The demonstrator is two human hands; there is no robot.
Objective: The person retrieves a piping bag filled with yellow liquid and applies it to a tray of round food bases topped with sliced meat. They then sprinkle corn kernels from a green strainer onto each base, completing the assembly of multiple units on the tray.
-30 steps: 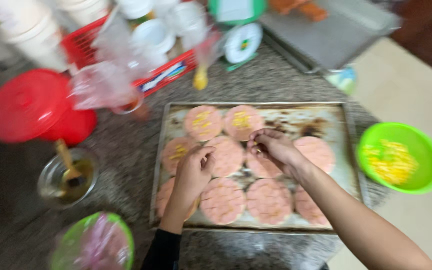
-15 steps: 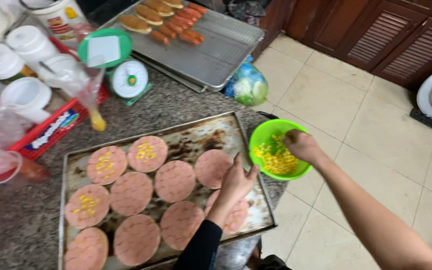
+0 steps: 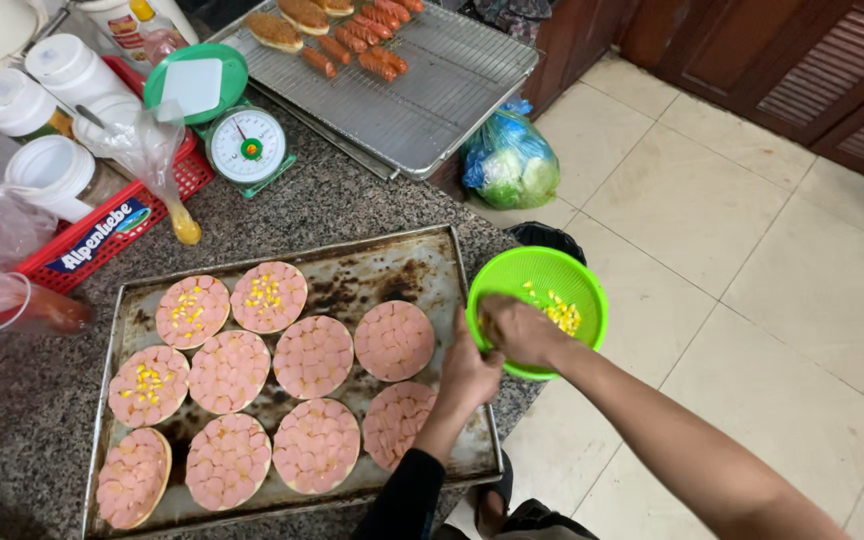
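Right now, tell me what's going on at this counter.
A person is topping small round bases covered in pink sausage slices, laid out on a baking tray. Their right hand is inside a green colander of corn kernels, while the left hand steadies the colander at the tray's edge. Three rounds at the tray's far left already carry corn; the rest are bare. A green kitchen scale and a wire rack of sausages sit behind.

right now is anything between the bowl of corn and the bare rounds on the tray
Nothing visible blocks the way. The right hand is inside the green bowl of corn, at the tray's right edge. The left hand holds the bowl's rim over that edge, beside the nearest bare rounds.
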